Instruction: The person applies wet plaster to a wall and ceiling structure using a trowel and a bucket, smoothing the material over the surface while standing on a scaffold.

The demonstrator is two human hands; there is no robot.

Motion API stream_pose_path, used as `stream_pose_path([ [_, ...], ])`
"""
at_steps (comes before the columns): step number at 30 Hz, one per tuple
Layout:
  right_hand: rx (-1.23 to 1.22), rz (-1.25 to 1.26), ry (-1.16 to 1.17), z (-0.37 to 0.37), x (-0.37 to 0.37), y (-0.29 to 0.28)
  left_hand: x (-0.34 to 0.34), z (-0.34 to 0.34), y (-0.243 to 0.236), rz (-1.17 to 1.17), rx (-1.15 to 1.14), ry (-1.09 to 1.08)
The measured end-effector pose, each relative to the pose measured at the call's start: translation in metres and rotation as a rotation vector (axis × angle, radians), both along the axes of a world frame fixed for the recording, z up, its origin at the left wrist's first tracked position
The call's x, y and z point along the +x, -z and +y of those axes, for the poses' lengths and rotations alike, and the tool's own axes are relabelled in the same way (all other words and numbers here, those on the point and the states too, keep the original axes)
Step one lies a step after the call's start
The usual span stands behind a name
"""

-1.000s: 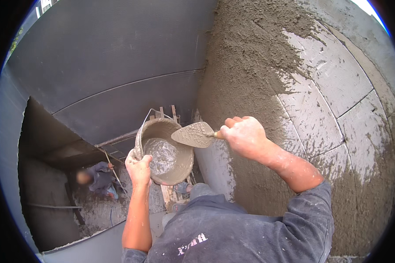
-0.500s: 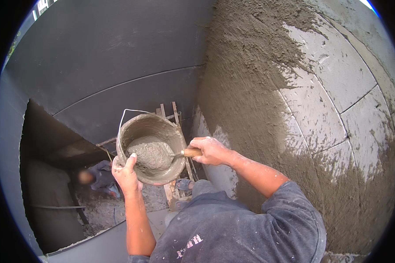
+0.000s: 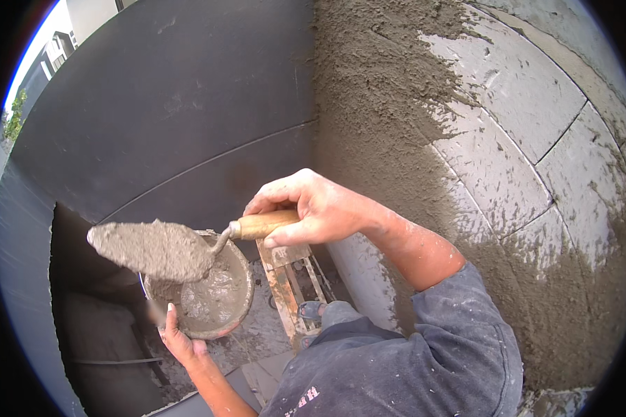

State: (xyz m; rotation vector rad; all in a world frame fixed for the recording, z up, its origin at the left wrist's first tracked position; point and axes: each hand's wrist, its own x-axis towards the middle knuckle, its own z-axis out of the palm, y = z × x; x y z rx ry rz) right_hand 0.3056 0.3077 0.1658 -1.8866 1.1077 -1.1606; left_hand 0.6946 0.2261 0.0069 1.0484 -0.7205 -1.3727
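Observation:
My right hand (image 3: pixel 313 208) is closed round the wooden handle (image 3: pixel 264 225) of a trowel, raised over the bucket. The trowel blade (image 3: pixel 149 247) carries a thick heap of wet grey mortar, which covers it. My left hand (image 3: pixel 179 335) grips the near left rim of a bucket (image 3: pixel 242 285) with wet mortar inside, lower and to the left of my right hand. The bucket's far side is partly hidden by the loaded trowel.
A dark panel wall (image 3: pixel 174 83) has a rough opening (image 3: pixel 90 306) at lower left. On the right is a block wall (image 3: pixel 522 104), partly coated with mortar (image 3: pixel 375 90). A narrow wooden ladder-like support (image 3: pixel 285 292) stands by my foot. A blurred co-worker is mostly hidden behind the bucket.
My right hand has lifted the trowel out of the bucket, loaded, and moved it up and left. The bucket and my left hand have moved lower and left.

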Motion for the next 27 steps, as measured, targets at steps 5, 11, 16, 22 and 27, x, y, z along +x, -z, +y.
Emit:
stream_pose_path([
  [5, 0.031, -0.350, 0.548, 0.055, -0.142, 0.014, 0.002, 0.000, 0.018, 0.011, -0.009, 0.028],
  [11, -0.231, 0.184, 1.535, 0.280, -0.142, -0.061, -0.012, 0.006, 0.033, -0.030, 0.060, 0.038],
  [16, 0.310, 0.424, 1.318, 0.230, -0.059, -0.035, -0.041, -0.003, 0.069, -0.152, 0.033, 0.083],
  [22, 0.044, 1.145, 0.635, 0.104, -0.012, 0.068, -0.101, -0.010, 0.046, -0.297, -0.060, 0.280],
  [27, -0.214, 1.379, 0.314, 0.038, 0.006, 0.077, -0.131, -0.001, -0.018, -0.514, -0.233, 0.490],
])
